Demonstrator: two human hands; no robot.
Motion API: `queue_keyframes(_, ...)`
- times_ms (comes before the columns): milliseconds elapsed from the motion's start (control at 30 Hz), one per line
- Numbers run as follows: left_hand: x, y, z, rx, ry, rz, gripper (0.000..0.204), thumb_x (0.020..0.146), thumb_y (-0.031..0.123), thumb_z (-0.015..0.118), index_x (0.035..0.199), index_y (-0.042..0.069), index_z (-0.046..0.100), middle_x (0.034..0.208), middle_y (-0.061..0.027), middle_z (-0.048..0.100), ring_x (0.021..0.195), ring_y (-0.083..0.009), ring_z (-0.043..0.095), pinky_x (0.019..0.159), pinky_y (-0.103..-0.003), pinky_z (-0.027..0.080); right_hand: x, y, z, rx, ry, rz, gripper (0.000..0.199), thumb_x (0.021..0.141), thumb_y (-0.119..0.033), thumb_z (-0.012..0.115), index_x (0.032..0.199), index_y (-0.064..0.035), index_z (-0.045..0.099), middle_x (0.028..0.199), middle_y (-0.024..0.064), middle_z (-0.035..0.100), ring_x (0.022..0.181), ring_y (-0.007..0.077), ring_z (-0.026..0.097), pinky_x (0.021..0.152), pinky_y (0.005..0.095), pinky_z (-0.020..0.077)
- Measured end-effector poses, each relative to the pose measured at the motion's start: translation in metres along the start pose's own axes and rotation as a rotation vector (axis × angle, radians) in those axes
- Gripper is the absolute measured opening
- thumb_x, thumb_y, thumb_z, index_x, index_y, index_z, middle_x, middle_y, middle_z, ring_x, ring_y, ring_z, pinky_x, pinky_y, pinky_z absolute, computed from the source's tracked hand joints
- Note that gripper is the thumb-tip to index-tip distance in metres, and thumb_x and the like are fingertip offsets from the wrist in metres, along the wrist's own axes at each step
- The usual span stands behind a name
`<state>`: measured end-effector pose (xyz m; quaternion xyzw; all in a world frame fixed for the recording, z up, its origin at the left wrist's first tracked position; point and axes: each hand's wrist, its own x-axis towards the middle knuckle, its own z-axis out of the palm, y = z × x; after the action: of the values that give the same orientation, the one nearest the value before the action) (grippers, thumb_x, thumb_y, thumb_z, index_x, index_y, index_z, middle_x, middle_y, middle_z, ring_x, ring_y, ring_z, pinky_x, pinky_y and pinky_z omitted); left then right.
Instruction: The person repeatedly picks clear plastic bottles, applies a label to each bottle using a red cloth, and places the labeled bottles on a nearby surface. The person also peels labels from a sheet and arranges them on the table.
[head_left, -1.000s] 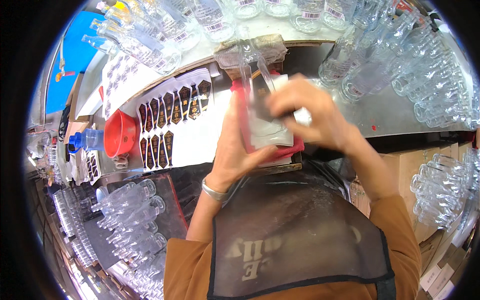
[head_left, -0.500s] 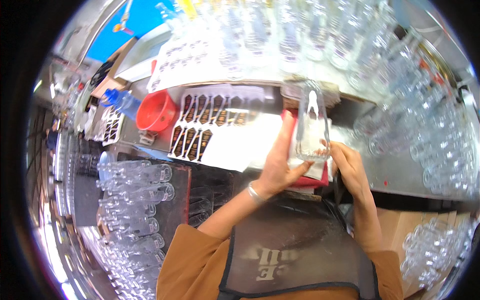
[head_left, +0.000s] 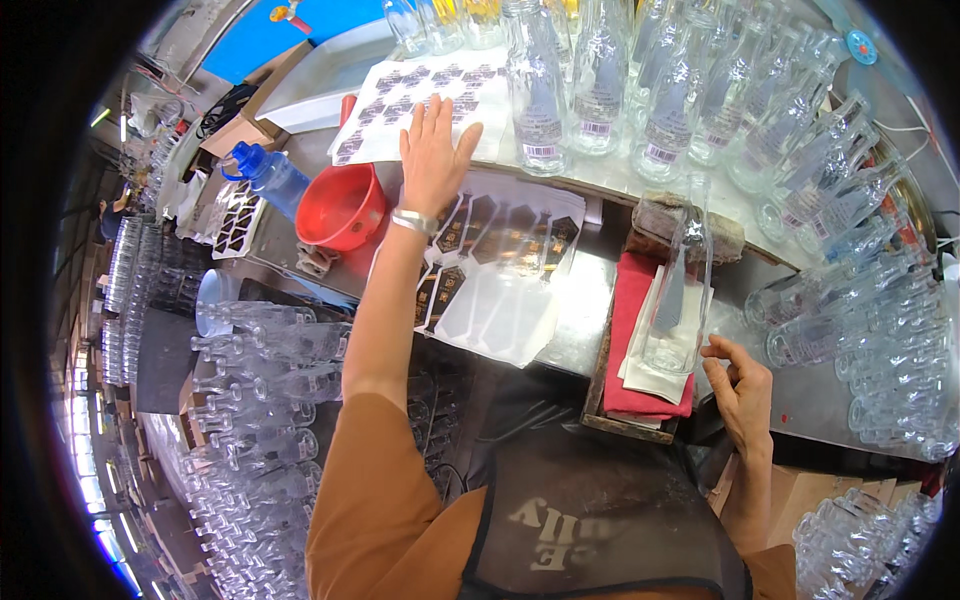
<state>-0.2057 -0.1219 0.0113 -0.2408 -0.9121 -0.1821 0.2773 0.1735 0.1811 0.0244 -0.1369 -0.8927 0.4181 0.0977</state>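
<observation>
A clear glass bottle (head_left: 690, 290) lies tilted on a white cloth (head_left: 645, 345) and a red cloth (head_left: 622, 320), its neck on a worn, padded-looking block (head_left: 655, 225). Beside the bottle's base is my right hand (head_left: 738, 390), fingers loosely bent and apart, holding nothing. My left hand (head_left: 434, 160) reaches far forward with fingers spread over a sheet of dark printed labels (head_left: 385, 95) on the raised shelf. Whether its fingertips press on the sheet I cannot tell. Below my left wrist lie sheets of black-and-gold labels (head_left: 510, 225), partly peeled.
Several labelled bottles (head_left: 597, 90) stand along the shelf, with more lying at the right (head_left: 820, 335). To the left are a red bowl (head_left: 340, 215) and a blue-capped plastic jug (head_left: 270, 175). Crowded bottles (head_left: 260, 400) fill the lower left; others lie in a box (head_left: 860, 545) at lower right.
My left hand has left the bottle and moved forward and left to the labels on the shelf. The bottle now rests on the cloths; my right hand has let go beside it.
</observation>
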Motion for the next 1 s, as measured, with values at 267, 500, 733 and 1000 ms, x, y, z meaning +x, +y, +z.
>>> queue_keyframes(267, -0.043, 0.045, -0.037, 0.128, -0.286, 0.088, 0.061, 0.092, 0.044, 0.065, 0.136, 0.002, 0.056, 0.141, -0.017, 0.056, 0.139, -0.0364, 0.042, 0.116, -0.054, 0.027, -0.015, 0.009, 0.002, 0.114, 0.006, 0.052, 0.045, 0.084, -0.004, 0.072, 0.127, 0.0007, 0.062, 0.099, 0.0072, 0.072, 0.054, 0.0047, 0.041, 0.051, 0.022, 0.0377)
queue_keyframes(500, -0.033, -0.004, -0.017, -0.137, -0.064, 0.154, 0.03, 0.091, 0.018, 0.069, 0.119, 0.007, 0.067, 0.126, -0.0119, 0.067, 0.116, -0.0284, 0.062, 0.099, -0.037, 0.049, -0.016, -0.002, 0.023, -0.049, 0.002, -0.12, 0.074, 0.073, -0.012, 0.082, 0.14, -0.002, 0.051, 0.111, 0.0137, 0.066, 0.063, 0.0197, 0.057, 0.059, 0.0321, 0.0484)
queue_keyframes(733, -0.078, 0.067, -0.032, -1.092, -0.177, -0.49, 0.03, 0.101, 0.018, 0.061, 0.125, 0.001, 0.068, 0.109, 0.0, 0.073, 0.098, -0.0032, 0.061, 0.085, -0.02, 0.049, -0.01, 0.0, 0.033, -0.162, 0.118, -0.195, 0.063, 0.078, -0.013, 0.074, 0.136, -0.0046, 0.052, 0.099, 0.0121, 0.064, 0.075, 0.0314, 0.065, 0.065, 0.0402, 0.053)
queue_keyframes(1000, -0.118, 0.231, -0.073, -0.501, -0.312, 0.564, 0.067, 0.088, 0.036, 0.072, 0.144, 0.008, 0.052, 0.155, -0.0129, 0.044, 0.145, -0.0295, 0.04, 0.12, -0.052, 0.02, -0.013, 0.001, 0.034, -0.247, 0.206, -0.249, 0.063, 0.076, -0.014, 0.077, 0.135, -0.0073, 0.055, 0.096, 0.0067, 0.065, 0.071, 0.0259, 0.065, 0.061, 0.0364, 0.0526)
